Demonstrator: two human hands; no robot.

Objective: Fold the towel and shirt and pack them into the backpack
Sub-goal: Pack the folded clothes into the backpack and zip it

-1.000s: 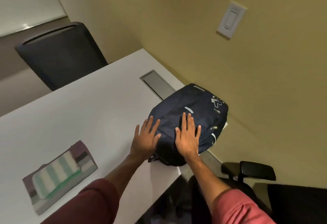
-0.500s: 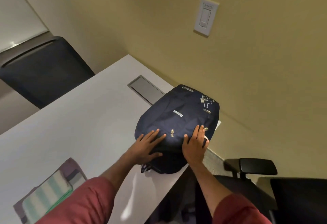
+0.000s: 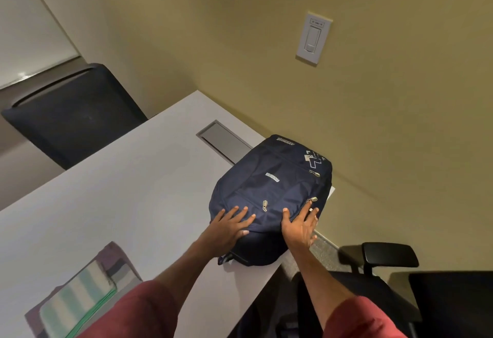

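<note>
A navy backpack (image 3: 274, 191) lies flat on the white table (image 3: 128, 196), close to its right edge, with its zippers closed. My left hand (image 3: 226, 228) is spread flat over the pack's near left end, thumb against the curve. My right hand (image 3: 300, 227) lies on the near right corner, its fingertips beside a zipper pull (image 3: 312, 200). At the lower left, a folded green-and-white striped towel (image 3: 76, 303) sits on top of a folded grey-purple shirt (image 3: 114, 255). My left sleeve hides part of both.
A grey cable hatch (image 3: 224, 140) is set into the table just behind the backpack. A dark chair (image 3: 72, 113) stands at the far side. Another black chair with an armrest (image 3: 389, 256) sits below the table's right edge. The wall is close on the right.
Both hands have slid back from the middle of the backpack to its near end. The right hand has shifted to the right corner by the zipper pull. The backpack has not moved.
</note>
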